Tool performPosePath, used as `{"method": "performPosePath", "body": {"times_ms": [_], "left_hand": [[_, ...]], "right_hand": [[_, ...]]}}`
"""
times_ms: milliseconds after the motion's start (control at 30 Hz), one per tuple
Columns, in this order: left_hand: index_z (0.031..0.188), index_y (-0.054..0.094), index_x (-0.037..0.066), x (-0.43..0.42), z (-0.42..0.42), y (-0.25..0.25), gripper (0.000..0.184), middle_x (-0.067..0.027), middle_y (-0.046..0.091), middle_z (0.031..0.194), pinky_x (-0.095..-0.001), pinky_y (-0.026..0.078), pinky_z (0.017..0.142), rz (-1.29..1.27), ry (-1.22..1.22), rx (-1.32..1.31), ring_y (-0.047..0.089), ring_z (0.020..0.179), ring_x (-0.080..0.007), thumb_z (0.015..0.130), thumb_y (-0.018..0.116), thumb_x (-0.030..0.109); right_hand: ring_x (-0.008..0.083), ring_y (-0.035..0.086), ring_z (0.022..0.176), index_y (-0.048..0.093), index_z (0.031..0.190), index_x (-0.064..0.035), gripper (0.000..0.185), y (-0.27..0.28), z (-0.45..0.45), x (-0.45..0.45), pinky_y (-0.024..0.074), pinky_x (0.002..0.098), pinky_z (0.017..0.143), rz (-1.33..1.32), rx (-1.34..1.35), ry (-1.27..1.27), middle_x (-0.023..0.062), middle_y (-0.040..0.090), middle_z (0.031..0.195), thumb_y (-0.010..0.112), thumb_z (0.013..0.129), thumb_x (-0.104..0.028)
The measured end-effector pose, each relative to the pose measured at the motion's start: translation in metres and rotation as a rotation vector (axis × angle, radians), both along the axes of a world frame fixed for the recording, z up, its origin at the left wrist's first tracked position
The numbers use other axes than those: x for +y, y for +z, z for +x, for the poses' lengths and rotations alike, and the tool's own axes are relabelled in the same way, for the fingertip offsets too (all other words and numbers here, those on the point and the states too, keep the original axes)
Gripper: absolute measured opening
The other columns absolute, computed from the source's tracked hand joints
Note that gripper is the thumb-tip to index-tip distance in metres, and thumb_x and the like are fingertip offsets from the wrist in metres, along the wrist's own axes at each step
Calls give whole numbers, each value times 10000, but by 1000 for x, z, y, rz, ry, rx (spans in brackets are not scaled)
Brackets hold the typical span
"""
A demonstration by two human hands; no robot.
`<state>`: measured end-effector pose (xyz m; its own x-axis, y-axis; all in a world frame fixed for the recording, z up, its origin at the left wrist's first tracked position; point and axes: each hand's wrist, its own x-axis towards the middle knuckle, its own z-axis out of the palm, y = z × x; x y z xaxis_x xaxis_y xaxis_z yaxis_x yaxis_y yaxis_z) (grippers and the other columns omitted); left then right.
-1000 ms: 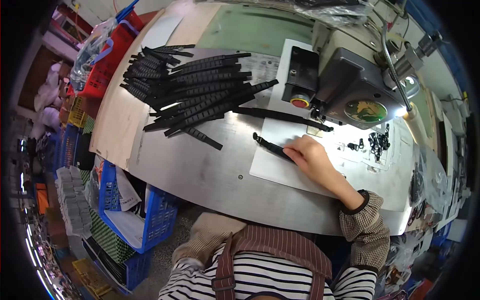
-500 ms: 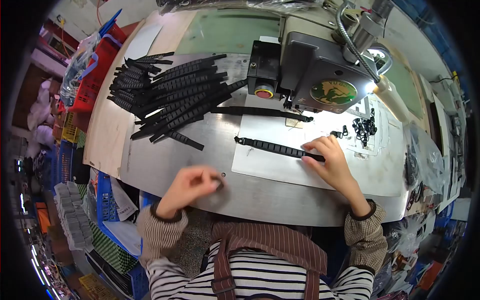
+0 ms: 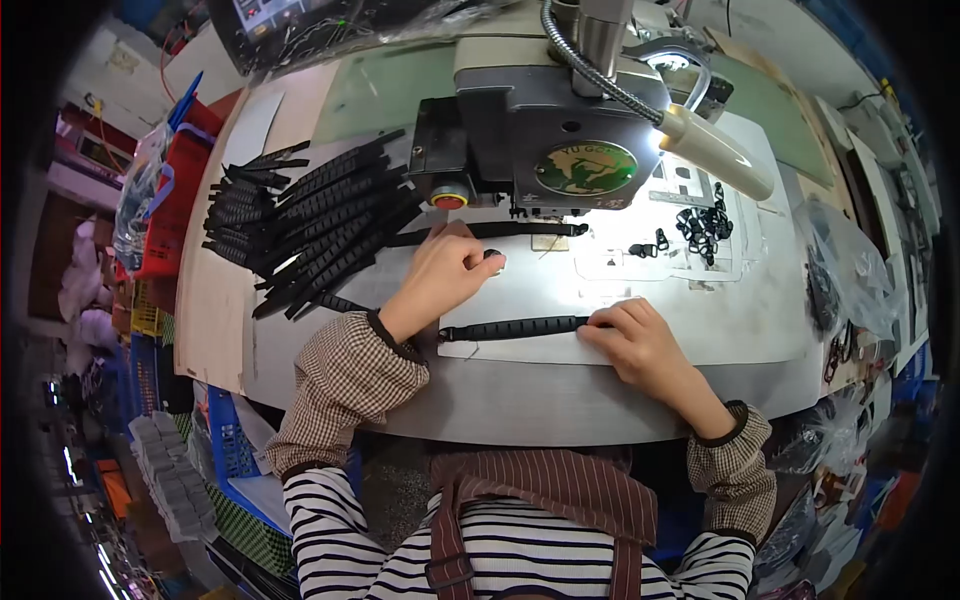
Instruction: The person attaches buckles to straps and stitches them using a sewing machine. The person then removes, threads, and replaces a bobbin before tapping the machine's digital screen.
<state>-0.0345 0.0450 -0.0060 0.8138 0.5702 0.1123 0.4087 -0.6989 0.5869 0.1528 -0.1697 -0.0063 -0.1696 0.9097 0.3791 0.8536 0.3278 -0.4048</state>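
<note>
A black webbing strap [image 3: 515,328] with ridged segments lies across the white sheet, a small dark fitting at its left end. My right hand [image 3: 640,345] pinches the strap's right end between thumb and fingers. Closed and raised beside the sewing machine, my left hand [image 3: 440,275] has a small dark thing [image 3: 493,256] at its fingertips, too small to name. A second black strap [image 3: 520,230] lies under the machine head, partly hidden behind my left hand. Whether that hand touches it, I cannot tell.
The sewing machine [image 3: 560,130] stands at the back, with a lamp [image 3: 715,150] at its right. A pile of black straps [image 3: 330,215] covers the left of the table. Small black buckles [image 3: 705,230] lie on the right. A red basket [image 3: 180,200] stands far left.
My left hand has moved up and right, from the table's front to beside the machine. My right hand and its strap have shifted nearer the front edge. The camera view has shifted too.
</note>
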Motion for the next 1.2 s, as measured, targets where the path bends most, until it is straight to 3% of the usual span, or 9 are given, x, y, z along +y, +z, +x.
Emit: {"method": "performPosePath", "body": {"times_ms": [67, 200, 300, 400, 600, 733, 833, 1067, 1200], "left_hand": [[608, 510, 24, 5, -4, 0, 332, -70, 509, 721, -314, 391, 609, -61, -16, 85, 483, 693, -213, 738, 715, 250], [795, 553, 47, -15, -10, 17, 266, -71, 537, 843, -307, 400, 662, -85, -104, -114, 485, 752, -223, 692, 746, 199], [904, 552, 55, -36, -9, 25, 372, -88, 519, 925, -330, 442, 765, 0, -299, -129, 515, 881, -268, 669, 763, 251], [899, 549, 43, -57, -15, 38, 349, -89, 523, 915, -346, 445, 741, 154, -181, 47, 520, 876, -270, 671, 757, 205], [924, 523, 27, -48, -68, 19, 268, -107, 529, 853, -338, 452, 685, 30, -134, 167, 539, 793, -288, 727, 695, 89], [985, 487, 19, -48, -65, 14, 260, -150, 543, 877, -360, 454, 684, 67, -33, 25, 554, 827, -322, 785, 647, 68], [1021, 462, 13, -45, -58, 17, 231, -186, 546, 905, -378, 449, 709, -145, -16, 135, 550, 854, -353, 834, 587, 62], [972, 492, 3, -42, -40, 26, 105, -196, 560, 858, -380, 441, 723, -83, -222, 114, 555, 818, -334, 905, 465, 80], [918, 505, 4, -32, -36, 24, 149, -126, 557, 739, -325, 431, 665, -397, -160, 208, 549, 712, -236, 940, 409, 116]], "right_hand": [[250, 538, 836, 628, 946, -53, 273, 7, 4, -7, 424, 333, 737, 43, 109, -53, 87, 582, 905, 602, 692, 43], [263, 536, 806, 633, 954, -52, 262, 6, 30, -31, 424, 338, 737, 80, 271, -396, 78, 593, 923, 644, 702, 17], [255, 514, 851, 614, 1009, -63, 278, 9, 41, -42, 399, 333, 774, -55, 253, -342, 69, 582, 986, 658, 735, -45], [247, 494, 868, 591, 994, -62, 244, 9, 35, -37, 385, 325, 793, -85, 176, -299, 69, 557, 966, 650, 759, -89], [273, 534, 786, 576, 931, -32, 158, -13, 41, -28, 437, 326, 693, 13, 119, -185, 93, 552, 861, 623, 797, -100], [190, 575, 727, 581, 917, -3, 107, 7, 53, -11, 456, 282, 631, -241, 616, -166, 78, 590, 801, 582, 841, -79], [61, 550, 733, 610, 934, 10, 125, 20, 74, 3, 451, 226, 621, -444, 1071, -82, 24, 610, 799, 542, 866, -70], [63, 528, 699, 636, 995, -8, 214, 19, 88, 7, 434, 218, 621, -506, 925, -117, 11, 602, 795, 475, 859, -41], [97, 522, 704, 626, 966, -16, 233, -5, 81, -1, 419, 241, 639, -406, 902, -182, 41, 564, 803, 427, 847, -22]]}}
